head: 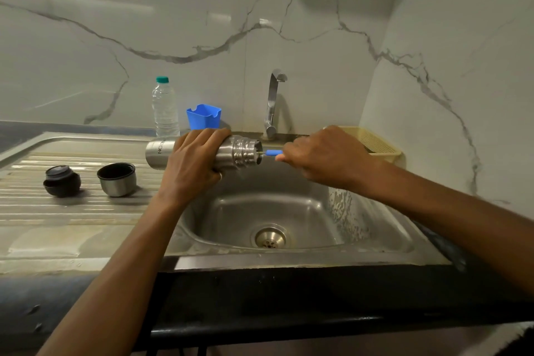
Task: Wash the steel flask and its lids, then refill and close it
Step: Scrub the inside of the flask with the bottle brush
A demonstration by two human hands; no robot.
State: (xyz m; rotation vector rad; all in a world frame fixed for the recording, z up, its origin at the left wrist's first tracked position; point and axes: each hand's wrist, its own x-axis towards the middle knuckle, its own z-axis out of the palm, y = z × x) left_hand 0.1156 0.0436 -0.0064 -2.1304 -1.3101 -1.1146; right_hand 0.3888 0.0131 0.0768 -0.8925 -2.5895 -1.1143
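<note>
Flask (235,153) held level over sink (341,205), long axis running left to right, open mouth turned rightward; left hand (196,159) wrapped round mid-body. Right hand (320,153) just beside mouth, closed on blue brush (273,152), stem aligned with axis and entering opening. Black stopper (61,180) and steel cup lid (117,179) on draining board (72,211), well left, nearer left hand.

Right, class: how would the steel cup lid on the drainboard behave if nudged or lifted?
The steel cup lid stands mouth up, squat and wide, so probably won't tip. The ribbed drainboard may make it judder. Hollow, so likely light.
</note>
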